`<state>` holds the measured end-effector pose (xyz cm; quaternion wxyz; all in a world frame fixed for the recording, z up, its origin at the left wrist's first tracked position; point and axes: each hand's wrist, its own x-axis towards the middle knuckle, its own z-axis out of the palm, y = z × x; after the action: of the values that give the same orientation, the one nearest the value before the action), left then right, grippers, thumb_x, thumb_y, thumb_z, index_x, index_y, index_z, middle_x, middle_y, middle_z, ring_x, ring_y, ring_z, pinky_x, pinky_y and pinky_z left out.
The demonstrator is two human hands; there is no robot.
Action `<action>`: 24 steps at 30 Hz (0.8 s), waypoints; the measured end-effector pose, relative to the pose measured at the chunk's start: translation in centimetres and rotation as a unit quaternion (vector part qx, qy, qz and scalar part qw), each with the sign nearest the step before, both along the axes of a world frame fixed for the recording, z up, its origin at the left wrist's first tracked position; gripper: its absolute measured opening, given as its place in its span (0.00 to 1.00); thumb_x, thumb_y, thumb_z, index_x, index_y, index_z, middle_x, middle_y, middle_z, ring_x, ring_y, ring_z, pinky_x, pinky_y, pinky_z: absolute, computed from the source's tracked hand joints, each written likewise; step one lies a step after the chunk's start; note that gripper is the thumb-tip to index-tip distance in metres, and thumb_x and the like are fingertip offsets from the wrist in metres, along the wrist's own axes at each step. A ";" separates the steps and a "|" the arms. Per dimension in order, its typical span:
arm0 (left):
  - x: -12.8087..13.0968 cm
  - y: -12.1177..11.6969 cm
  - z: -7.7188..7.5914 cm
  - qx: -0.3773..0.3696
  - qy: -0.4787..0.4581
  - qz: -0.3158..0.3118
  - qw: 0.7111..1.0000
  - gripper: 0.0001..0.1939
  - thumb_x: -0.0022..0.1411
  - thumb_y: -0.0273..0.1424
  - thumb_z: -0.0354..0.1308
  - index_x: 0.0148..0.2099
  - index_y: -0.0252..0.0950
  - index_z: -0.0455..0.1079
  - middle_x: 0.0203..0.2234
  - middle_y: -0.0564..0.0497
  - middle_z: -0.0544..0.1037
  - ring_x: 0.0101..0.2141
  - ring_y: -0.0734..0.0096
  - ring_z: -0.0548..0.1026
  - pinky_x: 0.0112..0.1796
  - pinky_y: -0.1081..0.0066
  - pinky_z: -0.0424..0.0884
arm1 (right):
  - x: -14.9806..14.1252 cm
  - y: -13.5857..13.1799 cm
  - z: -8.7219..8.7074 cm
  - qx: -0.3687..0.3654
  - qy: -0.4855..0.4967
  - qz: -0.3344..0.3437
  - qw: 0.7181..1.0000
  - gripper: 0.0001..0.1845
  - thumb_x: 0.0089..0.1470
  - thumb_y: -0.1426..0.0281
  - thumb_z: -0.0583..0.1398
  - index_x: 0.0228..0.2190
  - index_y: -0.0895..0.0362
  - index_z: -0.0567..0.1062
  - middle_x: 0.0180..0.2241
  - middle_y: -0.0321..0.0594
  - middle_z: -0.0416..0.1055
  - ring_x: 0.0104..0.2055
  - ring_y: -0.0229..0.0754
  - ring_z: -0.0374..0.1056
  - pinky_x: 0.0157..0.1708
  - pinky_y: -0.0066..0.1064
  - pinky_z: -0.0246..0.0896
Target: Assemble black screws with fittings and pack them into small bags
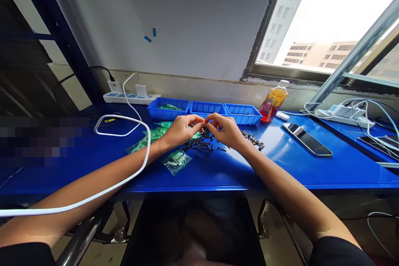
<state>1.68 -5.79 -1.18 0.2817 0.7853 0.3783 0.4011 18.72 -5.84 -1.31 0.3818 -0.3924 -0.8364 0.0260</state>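
Head view: left hand (183,129) and right hand (225,129) met mid-frame, fingertips pinched together around a tiny part (204,123), type unclear. It sat above dark screws (202,146) on the blue worktop (237,174); clear bag (176,161) lay just below left hand, blue bins (208,109) behind.

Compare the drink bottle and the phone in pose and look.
The drink bottle stands on its base; the phone lies flat. The bottle shows yellow and red; the phone has a dark, shiny face with a pale edge. Both rest on the blue table.
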 end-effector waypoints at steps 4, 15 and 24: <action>0.0 0.0 -0.1 -0.001 0.005 0.001 1.000 0.18 0.56 0.41 0.53 0.39 0.31 0.74 0.29 0.47 0.80 0.31 0.65 0.76 0.37 0.68 0.71 | 0.0 0.0 0.0 0.001 -0.006 -0.002 1.000 0.06 0.51 0.72 0.55 0.30 0.56 0.72 0.16 0.29 0.62 0.19 0.31 0.56 0.24 0.22 0.51; -0.1 0.3 -0.4 -0.008 0.014 -0.003 1.000 0.17 0.55 0.39 0.53 0.39 0.31 0.74 0.27 0.47 0.80 0.30 0.65 0.76 0.35 0.69 0.70 | 0.0 0.1 -0.2 -0.001 -0.009 0.005 1.000 0.05 0.49 0.73 0.56 0.28 0.57 0.72 0.17 0.29 0.62 0.20 0.31 0.57 0.24 0.22 0.52; 0.1 0.5 -0.3 -0.060 -0.029 -0.026 0.997 0.19 0.55 0.42 0.51 0.35 0.32 0.73 0.25 0.48 0.78 0.32 0.64 0.75 0.39 0.67 0.69 | 0.0 0.2 -0.2 -0.003 -0.004 -0.005 1.000 0.03 0.49 0.73 0.56 0.28 0.57 0.70 0.17 0.29 0.63 0.20 0.30 0.57 0.24 0.22 0.51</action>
<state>1.83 -5.33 -1.44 0.3497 0.7645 0.3726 0.3930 18.68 -5.61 -1.50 0.3773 -0.3980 -0.8358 0.0246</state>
